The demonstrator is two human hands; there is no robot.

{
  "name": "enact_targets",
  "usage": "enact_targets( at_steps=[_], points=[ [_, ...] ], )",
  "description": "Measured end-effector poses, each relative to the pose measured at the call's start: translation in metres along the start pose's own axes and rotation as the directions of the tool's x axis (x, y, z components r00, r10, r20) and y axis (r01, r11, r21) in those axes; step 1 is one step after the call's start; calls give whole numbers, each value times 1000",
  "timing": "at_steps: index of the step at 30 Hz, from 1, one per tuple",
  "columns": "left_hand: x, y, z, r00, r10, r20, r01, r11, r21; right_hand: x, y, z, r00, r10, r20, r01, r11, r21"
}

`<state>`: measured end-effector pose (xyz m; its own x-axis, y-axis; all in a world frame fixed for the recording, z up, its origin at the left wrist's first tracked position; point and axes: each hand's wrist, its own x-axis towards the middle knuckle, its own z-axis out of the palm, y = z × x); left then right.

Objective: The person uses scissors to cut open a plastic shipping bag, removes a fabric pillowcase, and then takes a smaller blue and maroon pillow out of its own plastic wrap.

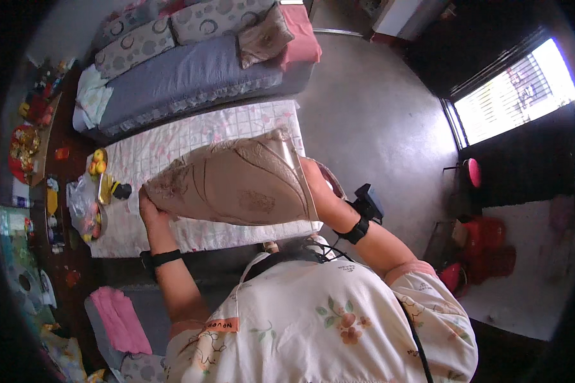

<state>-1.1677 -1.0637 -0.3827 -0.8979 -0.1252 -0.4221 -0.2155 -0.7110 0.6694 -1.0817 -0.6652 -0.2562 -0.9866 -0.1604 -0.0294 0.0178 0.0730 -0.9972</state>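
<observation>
A beige cushion cover [235, 186] with embroidered patterns is held up above a long table draped in a pale checked, floral cloth [263, 234]. My left hand [148, 206] grips the cover's left corner; some of its fingers are behind the fabric. On the right, my right forearm passes behind the cover's open edge, so my right hand is hidden by the cloth and its grip does not show. A strip of the cover's edge hangs beside that forearm. Both wrists wear black straps, and a dark device is near the right one.
Beyond the table stands a grey-blue covered sofa [187, 76] with patterned cushions and a brown satin-like cushion [266, 40]. Yellow-red fruit [97, 163], a black-and-yellow object [120, 190] and a clear plastic bag [81, 198] sit at the table's left end. Red stools stand at right.
</observation>
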Motion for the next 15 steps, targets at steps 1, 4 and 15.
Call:
enact_targets(
  at_steps=[1,4,15],
  points=[
    [7,3,-5,1000,7,14,-7,1000,6,-3,-4,-2,979,-203,-26,201,978,-58],
    [24,1,-5,989,145,-21,-144,989,42,-13,-14,-12,961,-264,-82,261,964,-42],
    [5,-1,63,990,-13,140,3,998,66,-43,-46,-30,953,-200,-226,223,971,82]
  ],
)
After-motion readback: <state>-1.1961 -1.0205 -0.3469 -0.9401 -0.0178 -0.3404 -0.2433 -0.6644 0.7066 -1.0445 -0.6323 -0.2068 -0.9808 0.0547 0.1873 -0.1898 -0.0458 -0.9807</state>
